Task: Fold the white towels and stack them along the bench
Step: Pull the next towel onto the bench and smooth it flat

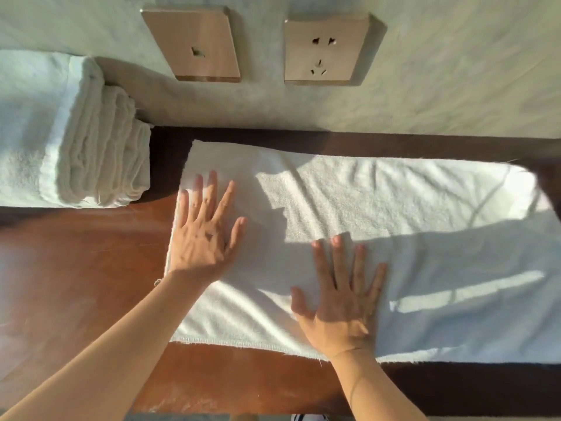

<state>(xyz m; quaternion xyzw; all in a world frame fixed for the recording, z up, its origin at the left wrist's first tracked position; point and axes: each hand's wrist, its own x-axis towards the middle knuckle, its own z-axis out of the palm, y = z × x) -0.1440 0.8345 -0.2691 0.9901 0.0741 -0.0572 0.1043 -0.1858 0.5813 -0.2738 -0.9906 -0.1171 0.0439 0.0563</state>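
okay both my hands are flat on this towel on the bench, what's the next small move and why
Probably slide the right hand rightward, pressing. The towel still shows creases there, while the left hand pins its left end. Then fold it for the folded stack.

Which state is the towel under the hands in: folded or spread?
Spread: the towel lies flat along the bench, both palms pressing it.

Warm sunlight, hard shadows across towel (379, 238) (glare far right), edges seemingly warped
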